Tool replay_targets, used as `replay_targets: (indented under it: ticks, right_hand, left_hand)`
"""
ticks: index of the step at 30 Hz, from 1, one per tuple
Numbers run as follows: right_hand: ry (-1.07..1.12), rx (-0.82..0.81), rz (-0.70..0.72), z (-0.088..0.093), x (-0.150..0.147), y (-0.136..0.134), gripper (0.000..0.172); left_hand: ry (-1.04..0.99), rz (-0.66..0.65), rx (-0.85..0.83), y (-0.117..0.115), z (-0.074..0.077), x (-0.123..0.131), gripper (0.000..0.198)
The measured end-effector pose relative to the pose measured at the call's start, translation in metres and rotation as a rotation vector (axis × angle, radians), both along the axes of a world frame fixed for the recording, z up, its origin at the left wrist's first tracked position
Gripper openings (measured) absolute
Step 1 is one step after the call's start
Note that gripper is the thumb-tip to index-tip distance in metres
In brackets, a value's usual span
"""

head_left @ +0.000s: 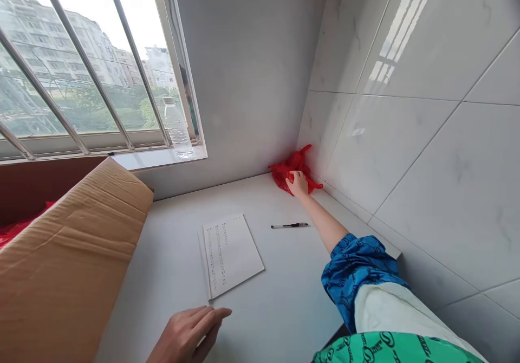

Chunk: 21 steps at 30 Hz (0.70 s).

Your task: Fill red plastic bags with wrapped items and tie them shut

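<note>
In the far corner of the white table, my right hand (298,183) reaches out with its fingers curled into a crumpled red plastic bag (289,172). Part of the bag is hidden behind the hand. My left hand (189,330) hovers near the table's front, fingers partly bent and apart, holding nothing. Just beyond it lies a notepad (239,257) with lines of handwriting on its page. A black and clear pen (289,225) rests between the notepad and my right forearm.
A large cardboard box (73,244) stands on the left with red plastic (20,227) inside. A clear capped bottle (177,127) is on the sill of the barred window. A grey wall (244,81) and a tiled wall (406,151) meet behind the red bag.
</note>
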State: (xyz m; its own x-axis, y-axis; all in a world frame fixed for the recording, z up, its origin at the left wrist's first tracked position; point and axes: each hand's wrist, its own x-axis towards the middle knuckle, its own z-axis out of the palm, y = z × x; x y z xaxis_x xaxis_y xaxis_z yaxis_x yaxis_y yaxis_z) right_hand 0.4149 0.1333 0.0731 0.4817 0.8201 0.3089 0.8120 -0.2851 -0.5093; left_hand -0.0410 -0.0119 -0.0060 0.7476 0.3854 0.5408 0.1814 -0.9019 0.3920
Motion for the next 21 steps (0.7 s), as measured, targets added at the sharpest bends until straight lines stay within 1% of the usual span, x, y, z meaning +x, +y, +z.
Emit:
replay_targets:
  ticks: [1,3,5,6,9,12,14,17,21]
  right_hand:
    - [-0.008,-0.018,-0.05,0.0,0.006,0.006,0.058]
    - [-0.011,-0.072,-0.117,-0.003,0.016,0.014,0.074]
    - [-0.003,-0.136,-0.145,-0.008,0.026,0.021,0.084]
    - [0.002,-0.168,-0.147,-0.011,0.029,0.024,0.085]
    - [0.0,-0.253,-0.134,-0.023,0.033,0.031,0.078]
    - [-0.036,-0.306,-0.11,-0.035,0.027,0.033,0.066]
    - [-0.072,-0.327,-0.095,-0.043,0.02,0.029,0.061]
    - [-0.125,-0.35,-0.069,-0.055,0.008,0.013,0.058]
    - [-0.167,-0.371,-0.039,-0.066,-0.003,-0.022,0.062]
  left_hand:
    - [0.011,-0.002,0.021,0.005,-0.007,0.008,0.038]
    - [0.031,-0.02,0.03,0.012,-0.017,0.017,0.034]
    - [0.032,-0.024,0.013,0.015,-0.022,0.018,0.03]
    - [0.028,-0.01,-0.002,0.016,-0.023,0.017,0.029]
    - [0.017,0.048,-0.062,0.018,-0.025,0.013,0.026]
    - [0.023,0.046,-0.08,0.021,-0.026,0.012,0.023]
    - [0.045,0.049,-0.07,0.022,-0.027,0.011,0.022]
    - [0.092,0.067,-0.061,0.023,-0.03,0.01,0.024]
    - [0.118,0.05,-0.067,0.024,-0.033,0.009,0.023]
